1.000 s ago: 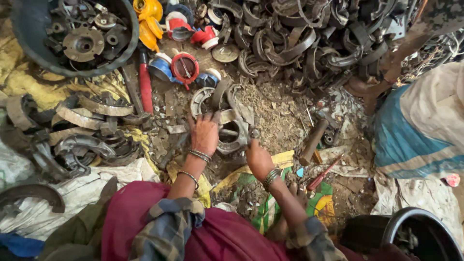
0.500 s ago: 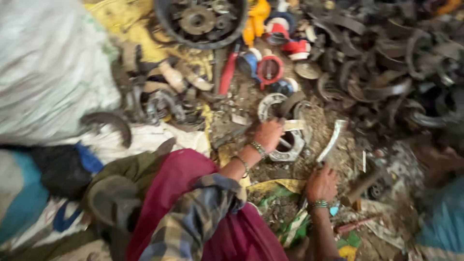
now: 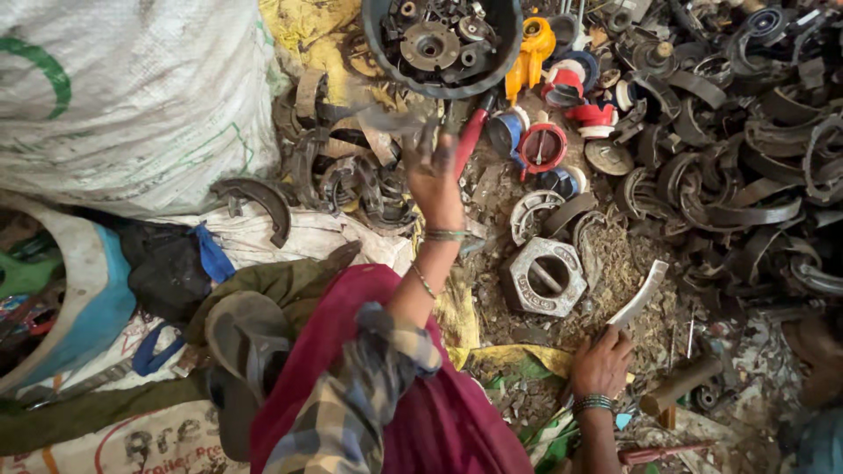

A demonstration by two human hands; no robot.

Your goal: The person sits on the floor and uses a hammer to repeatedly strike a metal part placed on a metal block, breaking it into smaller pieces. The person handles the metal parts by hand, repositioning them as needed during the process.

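2 bare hands at work over a floor of scrap brake parts.

The left hand [image 3: 432,171] is raised, fingers loosely spread, pinching a blurred metal piece [image 3: 386,118] just below the black tub [image 3: 378,53] of parts. The right hand [image 3: 601,362] is closed around the lower end of a curved brake shoe [image 3: 639,295], which slants up just beside the hexagonal metal housing [image 3: 544,276] on the dirt.

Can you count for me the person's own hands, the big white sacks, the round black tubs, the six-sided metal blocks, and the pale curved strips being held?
Person's own hands: 2, left hand and right hand
white sack: 1
round black tub: 1
six-sided metal block: 1
pale curved strip, gripped by the right hand: 1
Total: 6
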